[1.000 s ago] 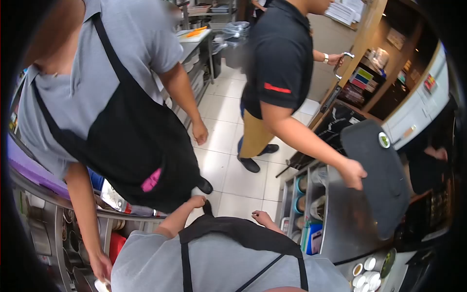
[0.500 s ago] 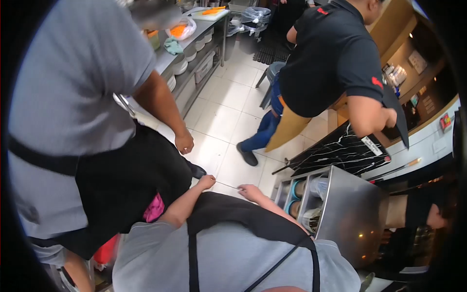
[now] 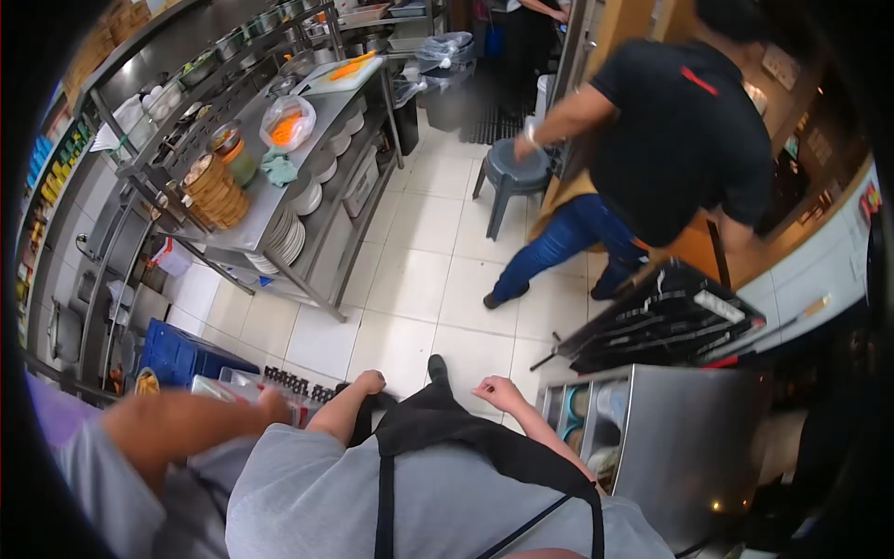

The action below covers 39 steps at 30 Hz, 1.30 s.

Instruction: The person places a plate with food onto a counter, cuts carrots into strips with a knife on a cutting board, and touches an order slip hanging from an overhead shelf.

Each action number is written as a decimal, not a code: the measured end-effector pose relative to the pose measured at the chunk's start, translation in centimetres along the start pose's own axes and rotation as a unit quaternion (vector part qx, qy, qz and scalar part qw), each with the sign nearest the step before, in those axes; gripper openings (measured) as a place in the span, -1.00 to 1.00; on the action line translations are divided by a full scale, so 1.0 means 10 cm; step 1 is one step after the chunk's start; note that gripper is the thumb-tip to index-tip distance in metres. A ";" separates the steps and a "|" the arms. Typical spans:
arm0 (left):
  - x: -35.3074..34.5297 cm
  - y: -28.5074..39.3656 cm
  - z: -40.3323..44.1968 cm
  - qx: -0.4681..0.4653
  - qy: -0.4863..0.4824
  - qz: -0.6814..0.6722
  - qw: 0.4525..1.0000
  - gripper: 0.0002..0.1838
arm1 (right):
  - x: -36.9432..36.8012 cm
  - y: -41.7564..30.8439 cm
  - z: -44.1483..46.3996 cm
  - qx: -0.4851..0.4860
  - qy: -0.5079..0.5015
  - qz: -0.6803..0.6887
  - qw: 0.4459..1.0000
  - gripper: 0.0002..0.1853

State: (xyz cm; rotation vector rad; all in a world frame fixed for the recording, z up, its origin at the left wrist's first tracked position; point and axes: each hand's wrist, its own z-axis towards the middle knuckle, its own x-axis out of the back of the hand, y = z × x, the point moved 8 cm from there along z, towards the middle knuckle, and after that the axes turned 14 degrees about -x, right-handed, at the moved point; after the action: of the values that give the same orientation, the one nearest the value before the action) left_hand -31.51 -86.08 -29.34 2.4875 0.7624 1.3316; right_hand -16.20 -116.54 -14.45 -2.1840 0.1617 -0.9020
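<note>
My left hand (image 3: pixel 371 382) hangs in front of my apron (image 3: pixel 447 424) on the left, its fingers curled in and small in view; nothing shows in it. On the right, my right hand (image 3: pixel 499 392) is held over the tiled floor with its fingers loosely bent and apart, holding nothing. The nearest thing to it is the steel cabinet (image 3: pixel 689 447) with open shelves. Below my hands one dark shoe (image 3: pixel 438 370) shows on the floor.
A steel table (image 3: pixel 279 200) at the left bears steamer baskets (image 3: pixel 216 191), stacked plates (image 3: pixel 282 238) and a bag of orange pieces (image 3: pixel 288 123). A stool (image 3: pixel 518 168) stands ahead. A person in black (image 3: pixel 680 140) is at the doorway; another's arm (image 3: pixel 186 419) is close at left.
The co-worker in grey has moved from the left front to the lower left edge, uncovering the table. The person in black has gone further through the doorway. My view has moved forward.
</note>
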 end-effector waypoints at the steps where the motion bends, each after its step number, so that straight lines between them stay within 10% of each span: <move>1: 0.11 0.09 0.17 -0.014 0.020 -0.041 0.999 -0.70 | 0.09 -0.02 0.24 0.004 0.000 -0.007 1.000 -0.73; 4: 0.46 0.29 0.66 -0.067 0.000 -0.037 0.997 -0.67 | 0.53 -0.26 0.87 0.053 0.157 -0.006 0.986 -0.68; 12: 2.06 -0.23 1.52 -0.027 0.053 -0.065 0.996 -0.65 | 1.65 -1.33 2.36 0.035 0.124 0.030 0.991 -0.71; 23: 4.59 0.40 3.27 -0.072 0.203 -0.162 0.963 -0.64 | 3.13 -0.90 4.70 -0.006 0.110 0.081 0.991 -0.76; 39: 6.55 -0.92 4.13 0.070 0.390 -0.292 0.870 -0.74 | 3.56 -4.65 8.05 0.218 -0.001 -0.121 0.968 -0.77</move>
State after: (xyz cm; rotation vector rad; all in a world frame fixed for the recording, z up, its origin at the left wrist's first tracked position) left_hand 29.14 -41.06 -10.10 1.4820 1.6488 2.0315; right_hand 55.23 -48.74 -0.27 -1.8140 -0.2871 -0.9650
